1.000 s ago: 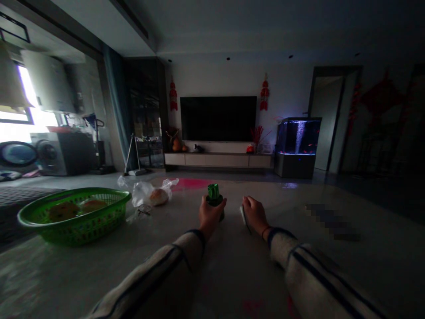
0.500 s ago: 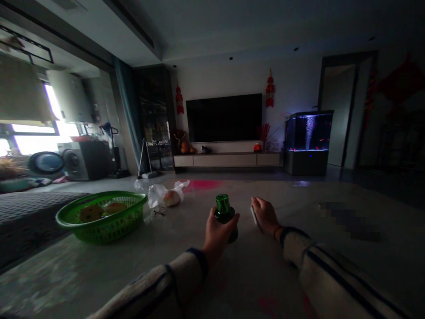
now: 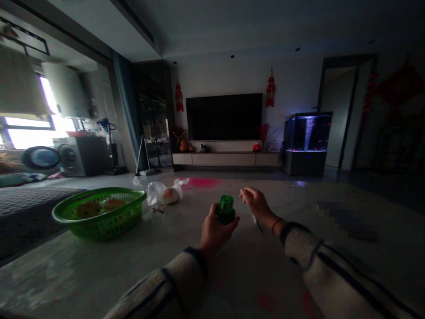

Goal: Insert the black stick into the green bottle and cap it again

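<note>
My left hand (image 3: 215, 230) is wrapped around a dark green bottle (image 3: 225, 215) with a shiny green top, in the middle of the view. The bottle stands nearly upright in my grip, its lower part hidden by my fingers. To its right, my right hand (image 3: 257, 204) is raised a little, fingers closed. Whether anything is between those fingers cannot be made out. Under this hand shows a thin pale stick-like thing (image 3: 256, 221) with a dark tip; it seems to rest on the table (image 3: 186, 235), and its upper end is hidden.
At the left is a green plastic basket (image 3: 102, 232) holding round brownish things. Beside it are a clear plastic bag (image 3: 156, 191) with a round pale-brown item (image 3: 171, 196) and glasses (image 3: 158, 207). A blurred dark flat object (image 3: 347, 219) lies at the right.
My right hand has moved up and left toward the bottle, while the stick-like thing's dark tip stays in about the same place. The bottle's top has shifted slightly right in my left hand.
</note>
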### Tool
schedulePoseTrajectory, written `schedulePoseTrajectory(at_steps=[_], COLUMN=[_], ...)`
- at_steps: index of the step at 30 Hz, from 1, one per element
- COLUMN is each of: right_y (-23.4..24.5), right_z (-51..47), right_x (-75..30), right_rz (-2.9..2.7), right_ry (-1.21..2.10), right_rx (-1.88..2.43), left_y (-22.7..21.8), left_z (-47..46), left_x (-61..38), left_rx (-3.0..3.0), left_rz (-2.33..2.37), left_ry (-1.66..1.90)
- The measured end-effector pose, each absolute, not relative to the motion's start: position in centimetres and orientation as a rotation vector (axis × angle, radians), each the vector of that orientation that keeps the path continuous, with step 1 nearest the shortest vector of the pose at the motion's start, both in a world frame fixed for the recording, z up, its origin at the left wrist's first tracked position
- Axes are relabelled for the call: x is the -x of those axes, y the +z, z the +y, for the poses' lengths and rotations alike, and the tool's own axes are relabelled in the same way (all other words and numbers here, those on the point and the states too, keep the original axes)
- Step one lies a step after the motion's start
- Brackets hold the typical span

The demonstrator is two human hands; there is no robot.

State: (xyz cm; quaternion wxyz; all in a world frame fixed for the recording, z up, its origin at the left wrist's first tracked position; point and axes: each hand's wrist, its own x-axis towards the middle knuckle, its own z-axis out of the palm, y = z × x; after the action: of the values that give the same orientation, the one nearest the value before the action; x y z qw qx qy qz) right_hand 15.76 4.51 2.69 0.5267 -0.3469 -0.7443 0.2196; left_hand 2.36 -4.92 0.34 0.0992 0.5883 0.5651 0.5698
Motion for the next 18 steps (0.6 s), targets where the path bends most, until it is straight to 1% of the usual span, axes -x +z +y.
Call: schedulePoseTrajectory(at_steps=[3, 7, 11, 18], right_y=[5.3, 7.7, 8.6, 9.3], right_z=[3.3, 1.9, 1.3, 0.5], right_x=[-15.9, -16.9, -18.1, -18.2], right_rz=[-1.938, -2.109, -2.291, -2.401], right_ry=[0.578, 0.493, 0.491, 0.605], right_rx=[0.714, 0.705, 0.741, 0.739], left_y=[0.7, 0.9, 0.8, 1.3], left_z=[-5.3, -5.7, -5.6, -5.2], left_x=[-2.3, -2.4, -2.2, -1.0], left_rx=[-1.798, -1.83, -1.876, -1.951], left_rz=[1.754, 1.82, 1.835, 1.72], left_ry=[1.582, 1.499, 1.467, 1.399])
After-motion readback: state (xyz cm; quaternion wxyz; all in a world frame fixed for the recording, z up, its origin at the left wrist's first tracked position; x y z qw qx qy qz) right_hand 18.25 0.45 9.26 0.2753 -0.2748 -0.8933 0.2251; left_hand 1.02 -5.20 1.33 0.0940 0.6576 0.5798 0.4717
